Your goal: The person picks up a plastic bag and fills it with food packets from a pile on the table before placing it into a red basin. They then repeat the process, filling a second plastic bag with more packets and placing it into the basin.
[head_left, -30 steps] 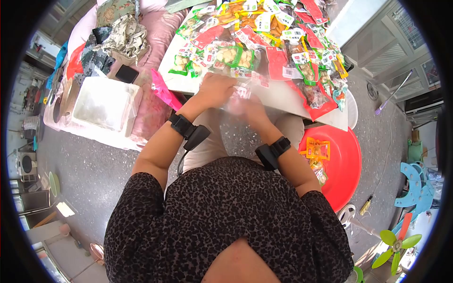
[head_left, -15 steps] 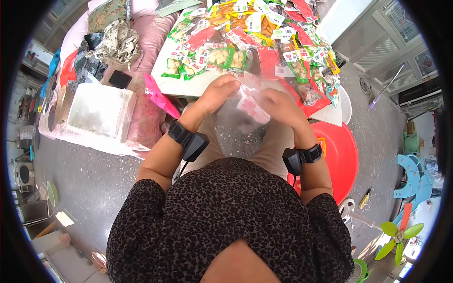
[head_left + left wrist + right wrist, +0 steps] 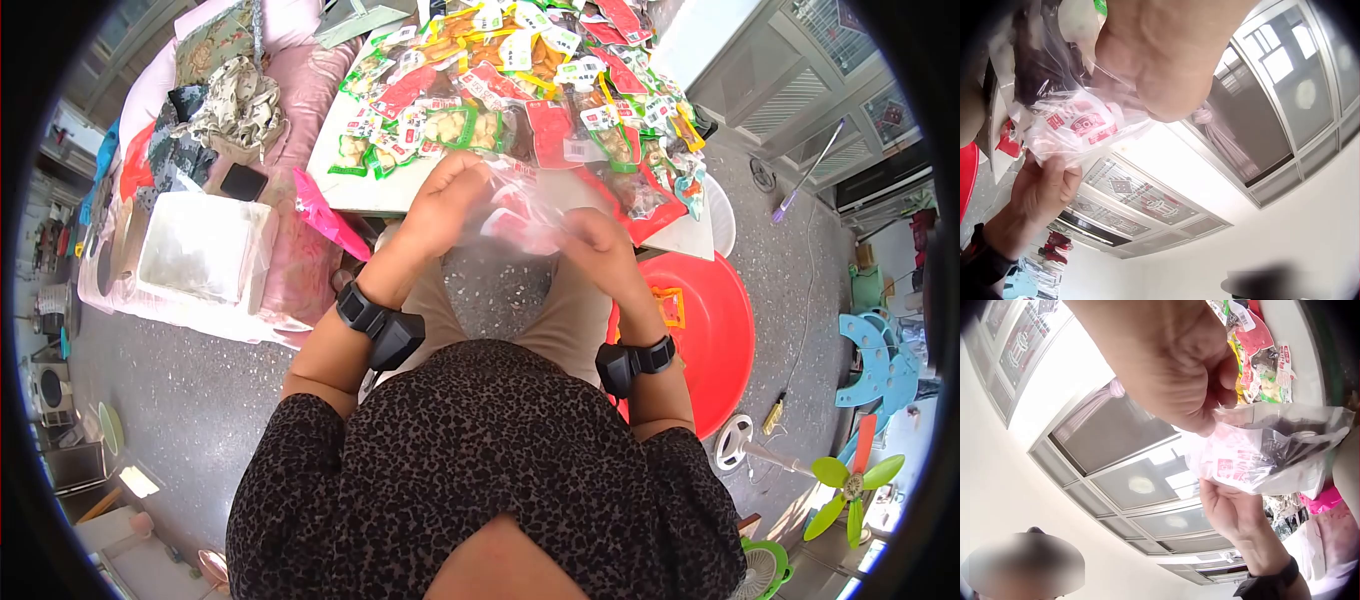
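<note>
A clear plastic bag (image 3: 525, 215) with red and white print is stretched between both hands, over the lap at the table's front edge. My left hand (image 3: 445, 205) pinches one side of it, thumb and fingers bent together. On the opposite side, my right hand (image 3: 603, 250) pinches the bag between thumb and fingers. In the left wrist view the printed bag (image 3: 1079, 125) is wrinkled, and dark patches show through the film. From the right wrist, the bag (image 3: 1241, 456) hangs between the two hands.
Many filled snack packets (image 3: 470, 125) cover the white table (image 3: 385, 195). A red basin (image 3: 725, 330) with a yellow-edged packet stands on the floor at right. To the left, a pink-covered bed (image 3: 310, 240) holds a white box (image 3: 200, 245), a phone (image 3: 243, 182) and clothes.
Both hands were close together at the bag a second ago. The right hand has moved to the right, away from the left, and the bag is now spread between them.
</note>
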Tool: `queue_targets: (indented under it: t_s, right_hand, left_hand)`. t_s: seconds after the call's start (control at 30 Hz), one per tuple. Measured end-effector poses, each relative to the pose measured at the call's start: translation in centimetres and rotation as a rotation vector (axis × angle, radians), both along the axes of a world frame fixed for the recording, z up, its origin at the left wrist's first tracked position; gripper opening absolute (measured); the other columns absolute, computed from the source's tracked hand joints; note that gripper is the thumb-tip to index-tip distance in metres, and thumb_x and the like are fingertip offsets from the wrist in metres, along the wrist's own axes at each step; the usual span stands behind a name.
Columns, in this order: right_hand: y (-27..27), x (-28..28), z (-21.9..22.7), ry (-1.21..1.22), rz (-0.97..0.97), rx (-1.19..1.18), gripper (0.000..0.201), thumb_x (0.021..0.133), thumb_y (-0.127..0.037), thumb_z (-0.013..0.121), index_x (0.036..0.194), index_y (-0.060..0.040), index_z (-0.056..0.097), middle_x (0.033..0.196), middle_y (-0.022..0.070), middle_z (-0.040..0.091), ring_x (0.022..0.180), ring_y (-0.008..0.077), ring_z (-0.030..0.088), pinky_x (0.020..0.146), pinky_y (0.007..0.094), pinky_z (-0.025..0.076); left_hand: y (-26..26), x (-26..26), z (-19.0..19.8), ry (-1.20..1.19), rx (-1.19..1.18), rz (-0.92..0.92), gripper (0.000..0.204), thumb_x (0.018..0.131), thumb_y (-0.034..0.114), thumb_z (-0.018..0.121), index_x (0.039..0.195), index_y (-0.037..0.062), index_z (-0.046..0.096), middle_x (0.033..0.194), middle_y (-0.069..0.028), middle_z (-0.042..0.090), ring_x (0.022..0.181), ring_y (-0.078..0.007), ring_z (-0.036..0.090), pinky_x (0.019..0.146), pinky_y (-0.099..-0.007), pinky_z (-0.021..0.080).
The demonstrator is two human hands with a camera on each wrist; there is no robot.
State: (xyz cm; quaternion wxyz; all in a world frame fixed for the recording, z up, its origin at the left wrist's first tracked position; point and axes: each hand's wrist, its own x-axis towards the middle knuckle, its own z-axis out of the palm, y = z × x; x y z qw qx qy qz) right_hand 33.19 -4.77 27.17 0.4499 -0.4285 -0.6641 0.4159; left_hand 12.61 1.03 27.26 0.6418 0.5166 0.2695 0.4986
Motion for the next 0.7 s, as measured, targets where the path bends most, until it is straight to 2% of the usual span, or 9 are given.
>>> queue_targets:
  t_s: [0.07,0.17,0.27,0.37,0.47,0.57,0.7]
  right_hand:
    - [0.2,1.1,-1.2,0.069,0.021,-0.010,0.012,0.073,-0.003,0.057,0.084,-0.0008,0.053,0.074,-0.0006,0.051,0.066,0.0044,0.046,0.057,0.0176,0.037]
    - [0.1,2.0,-0.6,0.135,0.043,-0.112,0.005,0.074,-0.003,0.056,0.077,-0.0011,0.053,0.069,-0.0022,0.050,0.063,0.0030,0.045,0.056,0.0170,0.036]
    - [0.0,2.2,0.3,0.149,0.076,-0.167,0.008,0.073,-0.004,0.058,0.077,-0.0014,0.052,0.068,-0.0031,0.048,0.062,0.0034,0.043,0.055,0.0175,0.035]
    - [0.0,2.3,1.3,0.043,0.126,-0.170,0.010,0.072,-0.006,0.058,0.076,-0.0008,0.050,0.065,-0.0033,0.045,0.060,0.0045,0.041,0.054,0.0192,0.035]
    - [-0.4,1.0,3.2,-0.143,0.096,-0.026,0.012,0.072,-0.008,0.058,0.073,0.0001,0.049,0.062,-0.0016,0.042,0.058,0.0063,0.040,0.050,0.0219,0.033]
    - [-0.2,0.7,3.5,-0.298,0.069,-0.040,0.013,0.072,-0.009,0.057,0.071,0.0008,0.049,0.060,0.0013,0.041,0.056,0.0079,0.039,0.048,0.0236,0.032]
    - [-0.1,0.7,3.7,-0.279,0.020,-0.008,0.012,0.072,-0.009,0.056,0.069,0.0010,0.050,0.060,0.0032,0.042,0.055,0.0096,0.040,0.048,0.0249,0.032]
  left_hand:
    - [0.2,-0.5,-0.4,-0.216,-0.158,-0.131,0.010,0.083,0.012,0.043,0.078,0.0046,0.048,0.073,-0.0006,0.051,0.068,-0.0078,0.047,0.064,-0.0225,0.038]
    - [-0.1,-0.2,-0.9,-0.213,-0.251,-0.033,0.009,0.082,0.012,0.043,0.079,0.0045,0.047,0.076,-0.0027,0.053,0.070,-0.0104,0.050,0.066,-0.0250,0.040]
    - [-0.2,-0.1,-1.0,-0.285,-0.202,-0.130,0.010,0.083,0.012,0.042,0.080,0.0037,0.046,0.079,-0.0041,0.053,0.072,-0.0106,0.050,0.068,-0.0261,0.041]
    - [-1.2,0.8,0.9,-0.288,-0.209,-0.110,0.010,0.083,0.011,0.041,0.079,0.0042,0.046,0.079,-0.0038,0.053,0.071,-0.0101,0.050,0.068,-0.0257,0.041]
    - [-1.2,1.2,0.2,-0.203,-0.192,-0.124,0.010,0.084,0.011,0.041,0.079,0.0042,0.046,0.078,-0.0035,0.053,0.072,-0.0094,0.050,0.068,-0.0252,0.041]
    - [-1.7,2.1,0.3,-0.140,-0.175,-0.037,0.013,0.083,0.014,0.040,0.081,0.0049,0.050,0.074,-0.0007,0.052,0.063,-0.0059,0.046,0.056,-0.0202,0.039]
    - [-1.6,1.8,0.0,-0.177,-0.150,-0.082,0.014,0.083,0.014,0.041,0.085,0.0044,0.051,0.075,0.0003,0.052,0.066,-0.0056,0.046,0.059,-0.0205,0.039]
